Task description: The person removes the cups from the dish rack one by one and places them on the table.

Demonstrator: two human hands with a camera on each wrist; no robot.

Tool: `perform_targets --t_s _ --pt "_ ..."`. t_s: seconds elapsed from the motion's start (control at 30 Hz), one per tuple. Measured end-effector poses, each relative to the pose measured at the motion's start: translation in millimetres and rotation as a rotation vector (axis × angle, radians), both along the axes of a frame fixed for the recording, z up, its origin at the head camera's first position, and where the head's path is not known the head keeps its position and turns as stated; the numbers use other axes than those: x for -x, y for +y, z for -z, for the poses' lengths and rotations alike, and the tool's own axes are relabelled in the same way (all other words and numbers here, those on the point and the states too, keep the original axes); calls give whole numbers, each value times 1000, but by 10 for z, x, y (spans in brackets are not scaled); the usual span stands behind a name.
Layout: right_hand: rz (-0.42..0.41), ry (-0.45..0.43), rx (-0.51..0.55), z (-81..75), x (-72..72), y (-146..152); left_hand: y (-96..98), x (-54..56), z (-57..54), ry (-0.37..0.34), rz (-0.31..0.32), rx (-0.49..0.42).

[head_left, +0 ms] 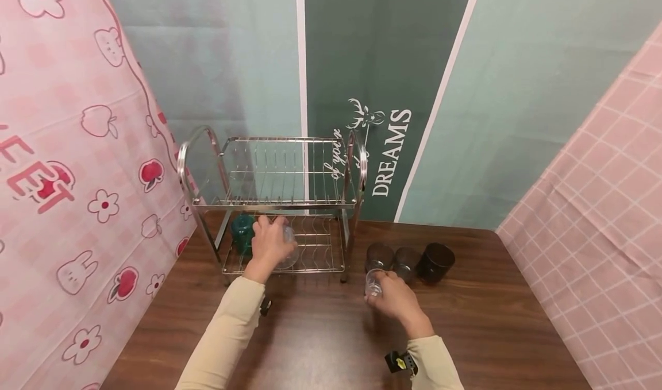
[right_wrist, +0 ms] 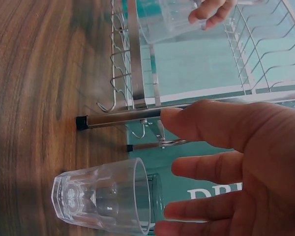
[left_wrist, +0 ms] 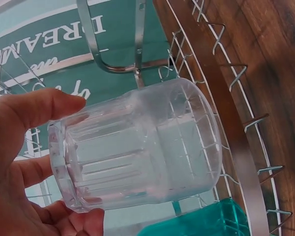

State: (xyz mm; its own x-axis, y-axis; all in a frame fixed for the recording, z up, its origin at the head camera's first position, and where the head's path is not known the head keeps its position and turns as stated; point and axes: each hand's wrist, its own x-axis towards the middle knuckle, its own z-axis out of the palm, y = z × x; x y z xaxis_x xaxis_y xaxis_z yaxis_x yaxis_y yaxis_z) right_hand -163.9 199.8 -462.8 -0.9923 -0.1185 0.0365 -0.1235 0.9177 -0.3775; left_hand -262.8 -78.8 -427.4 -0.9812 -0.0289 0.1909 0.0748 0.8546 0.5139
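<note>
My left hand (head_left: 268, 243) grips an upside-down clear glass (left_wrist: 132, 147) by its base, thumb on one side and fingers on the other. Its rim faces down at the wires of the lower shelf (head_left: 318, 245) of a metal dish rack. A teal glass (head_left: 241, 233) stands on that shelf, just left of this hand. To the right of the rack, my right hand (head_left: 398, 298) is at a second clear glass (right_wrist: 103, 196), which stands upright on the table. In the right wrist view, its fingers are spread and straight, close above the rim.
Behind the right hand stand three dark glasses: one on the left (head_left: 380, 257), a middle one (head_left: 407, 262) and a blacker one (head_left: 437, 262). The rack's upper tier (head_left: 279, 206) overhangs the left hand. Patterned cloths surround the wooden table (head_left: 320, 332) at the back and sides.
</note>
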Motion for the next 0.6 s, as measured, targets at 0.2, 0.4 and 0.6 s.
perform_targets --t_s 0.2,0.4,0.6 --pt "-24 5 3 19 -12 -31 16 -71 -64 8 12 -15" --pt "-39 37 44 13 -21 -79 35 -161 -112 54 43 -25" --pt "-59 90 83 37 -23 -113 78 -256 -149 75 68 -32"
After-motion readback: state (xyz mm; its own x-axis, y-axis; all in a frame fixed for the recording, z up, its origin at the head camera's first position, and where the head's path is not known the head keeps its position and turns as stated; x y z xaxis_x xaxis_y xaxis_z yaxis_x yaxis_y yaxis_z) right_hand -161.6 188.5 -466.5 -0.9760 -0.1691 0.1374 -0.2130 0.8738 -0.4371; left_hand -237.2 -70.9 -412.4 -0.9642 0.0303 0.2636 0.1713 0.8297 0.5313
